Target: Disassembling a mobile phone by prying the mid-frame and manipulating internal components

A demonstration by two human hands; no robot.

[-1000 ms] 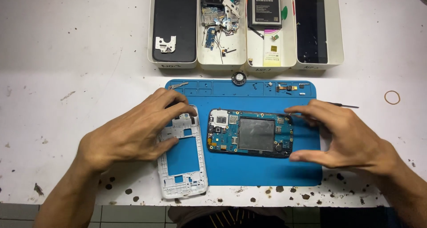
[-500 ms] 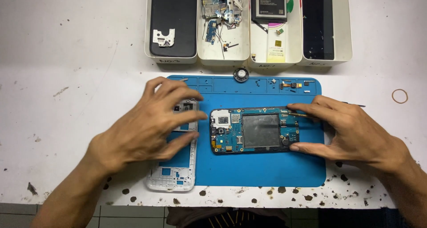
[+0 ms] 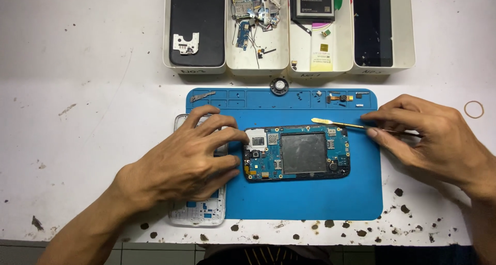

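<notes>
A bare phone body with a blue circuit board (image 3: 297, 153) and a dark grey centre lies flat on the blue work mat (image 3: 310, 200). My left hand (image 3: 188, 161) rests over a white phone frame (image 3: 199, 210) at the mat's left edge, fingertips touching the board's left end. My right hand (image 3: 431, 138) is off the board's right end and grips a thin metal pry tool (image 3: 338, 124), whose flat tip lies just above the board's top edge.
Four white trays (image 3: 289, 63) stand behind the mat with a black back cover, loose small parts, a battery and a dark screen. A round speaker (image 3: 279, 86), small screws and a camera module (image 3: 341, 97) lie along the mat's top. A rubber band (image 3: 474, 109) lies at the right.
My right hand has drawn back to the right off the board and now holds the pry tool over its top edge. The left hand stays on the white frame.
</notes>
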